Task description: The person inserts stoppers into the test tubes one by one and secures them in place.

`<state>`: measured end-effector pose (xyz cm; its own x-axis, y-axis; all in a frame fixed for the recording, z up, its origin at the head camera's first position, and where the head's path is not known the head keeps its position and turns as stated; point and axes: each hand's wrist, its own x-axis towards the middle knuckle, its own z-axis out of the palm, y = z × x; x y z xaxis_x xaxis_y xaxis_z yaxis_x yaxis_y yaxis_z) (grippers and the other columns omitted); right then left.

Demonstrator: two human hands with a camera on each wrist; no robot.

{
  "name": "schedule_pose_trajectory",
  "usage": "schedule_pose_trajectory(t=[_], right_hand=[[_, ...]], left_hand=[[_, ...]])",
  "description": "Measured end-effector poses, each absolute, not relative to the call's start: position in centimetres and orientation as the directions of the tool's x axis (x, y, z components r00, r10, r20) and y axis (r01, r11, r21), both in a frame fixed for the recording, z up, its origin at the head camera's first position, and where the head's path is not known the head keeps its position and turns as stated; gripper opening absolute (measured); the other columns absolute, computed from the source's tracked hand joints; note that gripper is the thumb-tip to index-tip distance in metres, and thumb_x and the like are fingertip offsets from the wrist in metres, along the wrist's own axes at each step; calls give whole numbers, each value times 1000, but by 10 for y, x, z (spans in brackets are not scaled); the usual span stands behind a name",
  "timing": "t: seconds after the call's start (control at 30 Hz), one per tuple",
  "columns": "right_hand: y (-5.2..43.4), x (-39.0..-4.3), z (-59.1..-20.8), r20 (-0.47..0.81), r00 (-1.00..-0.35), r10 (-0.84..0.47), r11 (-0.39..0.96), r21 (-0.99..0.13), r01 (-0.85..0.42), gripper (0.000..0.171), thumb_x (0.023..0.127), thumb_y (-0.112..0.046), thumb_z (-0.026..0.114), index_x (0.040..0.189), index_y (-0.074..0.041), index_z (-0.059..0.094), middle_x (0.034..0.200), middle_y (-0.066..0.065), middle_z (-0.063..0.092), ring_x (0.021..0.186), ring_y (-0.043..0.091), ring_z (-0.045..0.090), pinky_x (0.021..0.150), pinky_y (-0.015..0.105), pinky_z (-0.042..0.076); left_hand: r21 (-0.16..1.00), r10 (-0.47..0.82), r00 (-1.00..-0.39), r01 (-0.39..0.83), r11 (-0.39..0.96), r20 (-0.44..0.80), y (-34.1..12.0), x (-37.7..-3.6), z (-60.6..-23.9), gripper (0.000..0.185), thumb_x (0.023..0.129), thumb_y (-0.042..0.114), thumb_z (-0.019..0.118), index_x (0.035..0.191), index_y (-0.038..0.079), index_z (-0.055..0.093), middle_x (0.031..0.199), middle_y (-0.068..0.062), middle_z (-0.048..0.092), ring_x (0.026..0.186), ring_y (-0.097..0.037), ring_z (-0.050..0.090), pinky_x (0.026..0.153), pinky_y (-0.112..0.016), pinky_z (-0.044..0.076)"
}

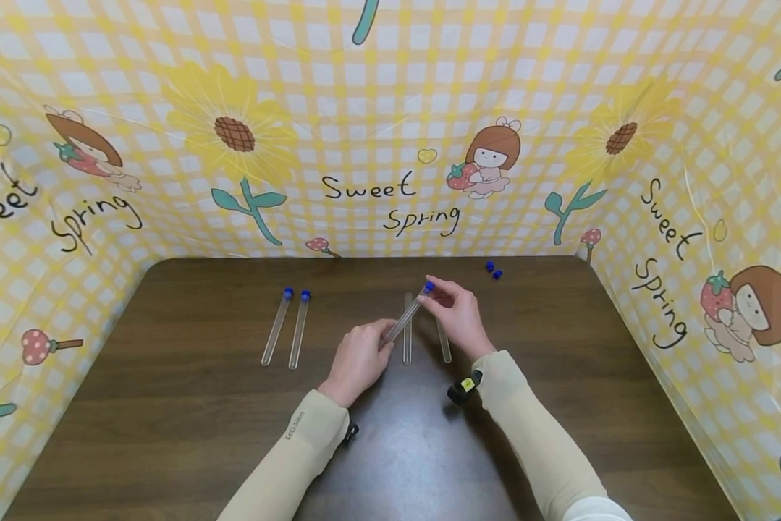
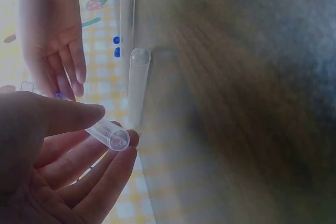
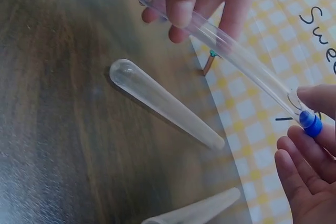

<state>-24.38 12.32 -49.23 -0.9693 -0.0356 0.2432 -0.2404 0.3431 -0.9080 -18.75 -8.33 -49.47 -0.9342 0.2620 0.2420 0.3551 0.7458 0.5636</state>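
Note:
A clear test tube [image 3: 236,59] is held at a slant above the table, its rounded end toward my left hand [image 1: 359,358]. That hand pinches the tube near the rounded end between thumb and fingers. At the tube's mouth, my right hand [image 1: 458,318] holds a blue cap [image 3: 311,123] between thumb and fingertips. Whether the cap sits fully in the mouth, I cannot tell. Below the hands lie two uncapped test tubes: one tube [image 1: 407,351] under the held one, another tube [image 1: 444,344] partly hidden by the right hand.
On the left, two test tubes [image 1: 277,329] [image 1: 300,333] with blue caps lie side by side. A pair of loose blue caps [image 1: 494,270] rests near the table's back edge. Yellow checked cloth [image 1: 364,145] walls the brown table [image 1: 169,434] at the back and both sides.

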Motion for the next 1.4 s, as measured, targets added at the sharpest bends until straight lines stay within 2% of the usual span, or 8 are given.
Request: schedule_pose_trajectory(t=[0.33, 0.53, 0.7, 0.97, 1.17, 1.23, 1.4], right_hand=[[119, -243, -495, 213, -976, -32, 336, -918, -211, 47, 93, -17, 78, 138, -11, 65, 107, 8, 71, 100, 21, 67, 89, 38, 54], [114, -240, -492, 211, -977, -19, 287, -935, -207, 48, 93, -13, 77, 139, -8, 63, 110, 9, 72, 98, 24, 68, 89, 37, 54], [110, -239, -492, 204, -979, -10, 240, -950, -200, 48, 93, -8, 75, 139, -5, 61, 110, 12, 73, 98, 26, 69, 87, 33, 54], [107, -238, -492, 196, -981, -8, 220, -956, -193, 49, 94, -6, 75, 140, -7, 60, 110, 9, 74, 93, 23, 70, 81, 30, 55], [100, -223, -466, 190, -981, -26, 204, -960, -192, 51, 94, 2, 71, 142, 4, 55, 115, 27, 68, 91, 33, 69, 76, 25, 55], [98, -217, -454, 182, -983, -33, 190, -964, -185, 50, 94, 6, 69, 141, 8, 53, 117, 32, 66, 93, 39, 68, 80, 30, 57], [98, -223, -462, 175, -984, -33, 130, -975, -177, 51, 94, 9, 67, 142, 9, 51, 118, 35, 63, 96, 51, 65, 87, 55, 53]], left_hand=[[550, 262, -932, 361, 754, 252, -83, -188, -495, 33, 90, 4, 75, 123, 7, 72, 88, -3, 72, 71, -16, 66, 61, -39, 55], [551, 259, -933, 356, 755, 248, -82, -188, -493, 33, 90, 4, 75, 123, 8, 72, 86, -2, 71, 68, -15, 64, 60, -38, 54], [554, 256, -937, 348, 756, 239, -81, -188, -491, 33, 91, 4, 74, 123, 8, 72, 86, -1, 71, 65, -13, 62, 58, -36, 53], [552, 254, -939, 342, 761, 232, -81, -188, -490, 34, 91, 4, 75, 124, 7, 72, 88, -3, 72, 66, -13, 62, 58, -35, 53], [549, 249, -936, 347, 760, 247, -81, -188, -491, 34, 89, 4, 76, 123, 8, 73, 89, -3, 73, 70, -17, 66, 61, -39, 54], [549, 248, -935, 350, 759, 252, -81, -189, -491, 34, 89, 4, 76, 123, 8, 73, 88, -3, 73, 71, -18, 67, 62, -41, 55], [547, 244, -935, 348, 762, 256, -81, -189, -491, 35, 89, 4, 76, 124, 8, 73, 88, -3, 73, 72, -19, 67, 62, -42, 55]])
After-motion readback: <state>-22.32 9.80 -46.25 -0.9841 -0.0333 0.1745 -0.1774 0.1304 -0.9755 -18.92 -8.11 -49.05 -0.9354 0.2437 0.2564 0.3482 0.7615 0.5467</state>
